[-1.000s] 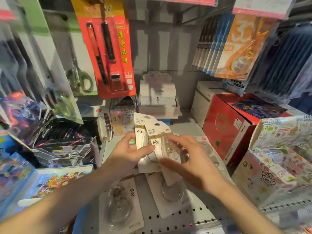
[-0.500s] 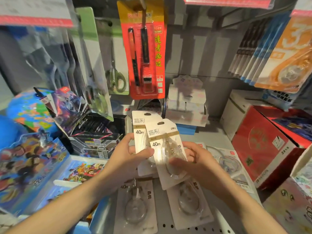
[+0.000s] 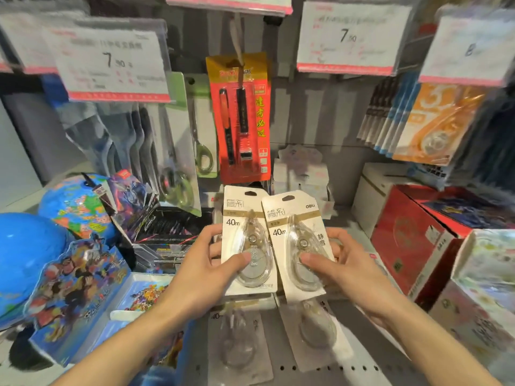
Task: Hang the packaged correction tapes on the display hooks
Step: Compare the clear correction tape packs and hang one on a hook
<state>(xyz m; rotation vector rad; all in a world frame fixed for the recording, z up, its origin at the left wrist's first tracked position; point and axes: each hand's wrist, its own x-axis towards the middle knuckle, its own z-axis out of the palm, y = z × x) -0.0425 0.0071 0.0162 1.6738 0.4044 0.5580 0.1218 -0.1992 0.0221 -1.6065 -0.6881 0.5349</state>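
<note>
The left hand (image 3: 200, 263) grasps a white carded correction tape with a clear teardrop blister marked 40m (image 3: 246, 240), thumb laid across the blister and fingers curled behind the card, where they are mostly hidden. The right hand (image 3: 342, 271) grasps a second white carded correction tape of the same kind (image 3: 299, 240) in the same way, its card tilted slightly and its left edge overlapping the first card. Both packs are held upright, just above the grey perforated metal shelf (image 3: 359, 355), below a red and orange carded pen set (image 3: 241, 118) hanging from a hook whose tip is blurred. Two more white carded tapes (image 3: 242, 349) lie flat on the shelf beneath the hands, their upper parts covered by the held packs and their print too soft to read. White price tags with red edging (image 3: 111, 62) hang above, with only "7" legible. A blue globe (image 3: 75, 204) at the left is partly hidden by carded toys.
</note>
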